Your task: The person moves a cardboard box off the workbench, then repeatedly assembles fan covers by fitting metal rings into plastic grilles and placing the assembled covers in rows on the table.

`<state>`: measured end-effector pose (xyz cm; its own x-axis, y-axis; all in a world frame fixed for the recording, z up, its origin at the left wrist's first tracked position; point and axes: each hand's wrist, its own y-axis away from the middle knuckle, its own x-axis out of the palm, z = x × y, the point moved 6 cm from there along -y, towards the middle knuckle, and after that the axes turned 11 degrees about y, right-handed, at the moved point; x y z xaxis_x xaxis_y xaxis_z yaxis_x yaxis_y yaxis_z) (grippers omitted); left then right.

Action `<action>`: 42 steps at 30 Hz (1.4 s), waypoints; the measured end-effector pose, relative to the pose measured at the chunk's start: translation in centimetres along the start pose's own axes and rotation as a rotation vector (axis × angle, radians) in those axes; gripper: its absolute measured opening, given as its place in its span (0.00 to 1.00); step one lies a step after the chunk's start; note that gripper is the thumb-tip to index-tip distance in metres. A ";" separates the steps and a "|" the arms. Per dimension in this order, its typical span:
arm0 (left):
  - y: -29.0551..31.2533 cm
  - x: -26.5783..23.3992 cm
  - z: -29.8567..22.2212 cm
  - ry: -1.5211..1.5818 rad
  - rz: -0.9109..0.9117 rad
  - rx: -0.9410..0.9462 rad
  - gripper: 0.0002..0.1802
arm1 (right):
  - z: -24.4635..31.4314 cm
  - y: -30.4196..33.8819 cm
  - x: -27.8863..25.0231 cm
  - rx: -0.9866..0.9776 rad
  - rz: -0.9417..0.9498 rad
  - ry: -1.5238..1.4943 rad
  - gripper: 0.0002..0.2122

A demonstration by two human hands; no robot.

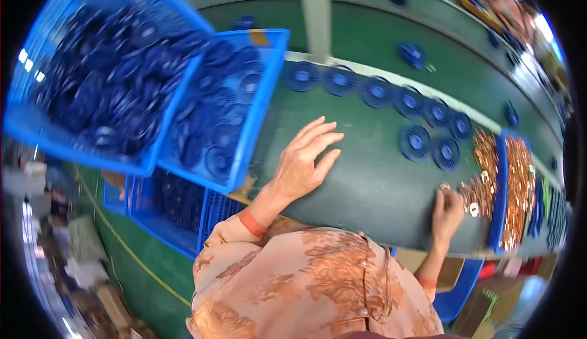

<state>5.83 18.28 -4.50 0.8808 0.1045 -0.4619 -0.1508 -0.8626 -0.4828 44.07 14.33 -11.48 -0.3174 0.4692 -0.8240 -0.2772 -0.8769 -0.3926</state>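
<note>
Closest to the camera is the person's own front, in a peach shirt with flowers [318, 284]. Both arms reach out from it onto a long green belt [373, 186]. The left hand [302, 161] lies on the belt with its fingers spread open and holds nothing. Just to its left is the tall wall of a blue bin [257, 109] full of dark blue round wheels [217, 128], so that hand has little room on that side. The right hand [447, 210] is curled at the near edge of a heap of small copper rings [483, 174], with its fingertips touching the rings; I cannot tell if it has pinched one. The heap lies to the right of that hand and a little farther away, so the right hand is much nearer to it than the left. Right behind the heap stands the thin blue edge of a tray [500, 186] with more copper rings in it. Between the two hands the belt is bare and open. Farther up, a row of blue wheels [379, 91] runs in a line along the far side of the belt, slanting down to the right toward the copper heap. At the top left sits a bigger blue crate [36, 119], also full of wheels.
</note>
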 end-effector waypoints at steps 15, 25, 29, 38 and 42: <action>-3.3 -17.1 18.1 -0.646 0.036 -0.294 0.35 | -2.2 -1.8 0.8 0.676 -0.094 -1.112 0.08; -5.5 -14.7 15.7 -0.595 -0.105 -0.374 0.35 | 2.8 1.0 3.0 0.471 0.287 -1.225 0.08; -5.1 -15.8 12.6 -0.526 -0.167 -0.298 0.23 | 5.4 0.1 3.9 0.497 0.348 -1.217 0.09; -0.2 -4.4 0.7 0.442 -0.254 -0.355 0.10 | 9.9 -0.8 3.3 0.324 0.375 -1.129 0.10; 1.7 2.7 1.6 0.772 -0.127 -0.567 0.12 | 11.0 0.2 5.2 0.353 0.488 -1.150 0.10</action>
<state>7.21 17.87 -7.79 0.9585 0.0339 0.2829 0.0267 -0.9992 0.0291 32.40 17.75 -11.33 -0.9956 0.0851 0.0392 -0.0799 -0.9896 0.1197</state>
